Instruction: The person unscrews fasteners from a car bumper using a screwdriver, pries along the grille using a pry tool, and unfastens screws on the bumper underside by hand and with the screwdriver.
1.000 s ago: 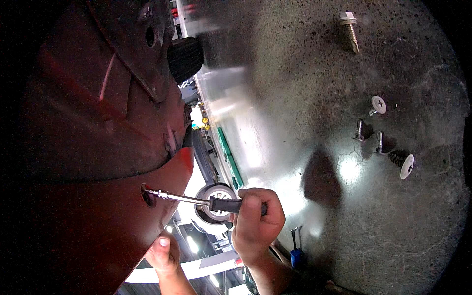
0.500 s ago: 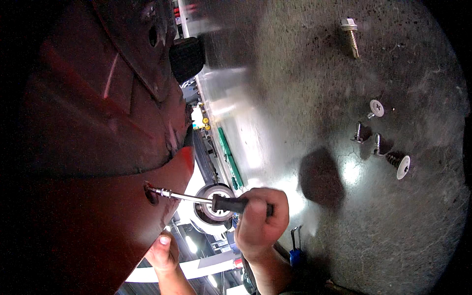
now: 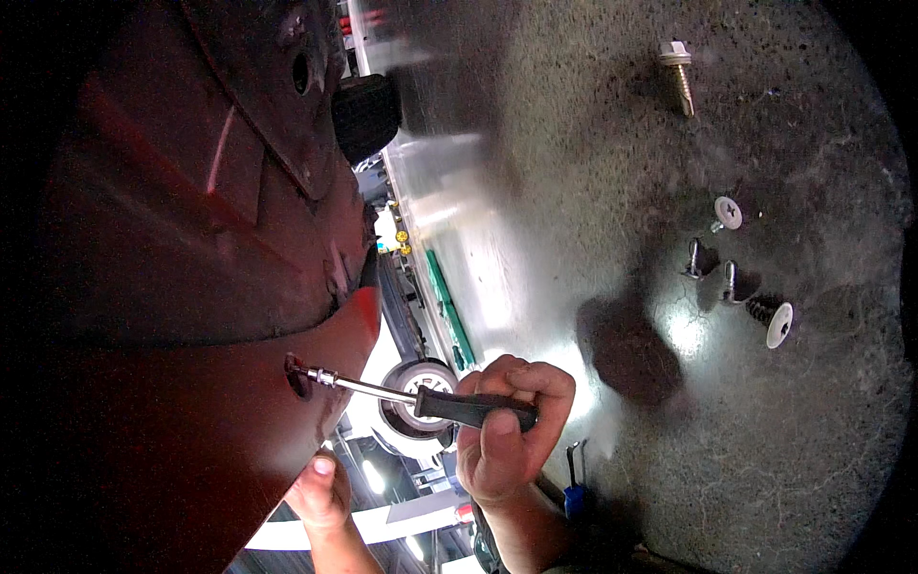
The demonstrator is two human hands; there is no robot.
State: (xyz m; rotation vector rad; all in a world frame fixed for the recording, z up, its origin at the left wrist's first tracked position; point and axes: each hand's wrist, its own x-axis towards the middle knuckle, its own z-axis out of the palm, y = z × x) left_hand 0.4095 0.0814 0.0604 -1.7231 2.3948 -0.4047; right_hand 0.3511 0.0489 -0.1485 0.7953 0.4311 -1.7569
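Note:
My right hand [image 3: 512, 430] holds the black handle of a nut driver [image 3: 469, 407], the thumb along the handle and the fingers around it. The tool's bright shaft reaches left, and its socket end meets a recessed hole [image 3: 298, 376] in a red car panel [image 3: 220, 411]. What sits inside the hole is too dark to make out. Lower down, my left hand [image 3: 322, 493] grips the edge of this panel; its thumb shows, while the other fingers are mostly hidden.
On the grey floor [image 3: 765, 421] at right lie a hex-head screw [image 3: 676, 77], several smaller fasteners [image 3: 729, 212] and a blue-handled tool [image 3: 574, 499]. A green strip [image 3: 449, 311] lies farther off, near a vehicle wheel [image 3: 418, 397]. Dark underbody panels [image 3: 182, 210] fill the upper left.
My right hand has turned about the nut driver's handle, and its fingers have loosened from a tight fist. The socket end stays at the hole. My left hand has barely moved.

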